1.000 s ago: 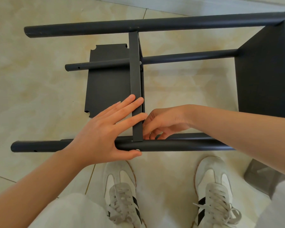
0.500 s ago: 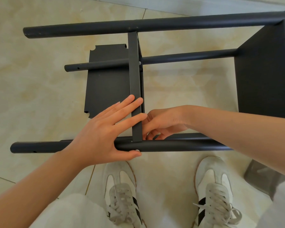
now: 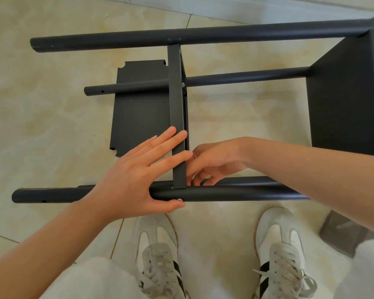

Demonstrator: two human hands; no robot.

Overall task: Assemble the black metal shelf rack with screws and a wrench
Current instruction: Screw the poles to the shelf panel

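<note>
We log the left grip (image 3: 130,180) open: straight fingers press the panel (image 3: 176,100), thumb beside a screw (image 3: 179,199) in the tube (image 3: 235,194). Just right, the right grip (image 3: 216,162) curls behind the panel; we cannot tell what it holds. The rack (image 3: 203,35) lies on the floor (image 3: 41,126).

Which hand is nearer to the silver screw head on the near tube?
Left. The left hand lies across that tube, thumb tip beside the screw head. The right hand is beyond the tube, fingers curled at the shelf panel's edge.
</note>
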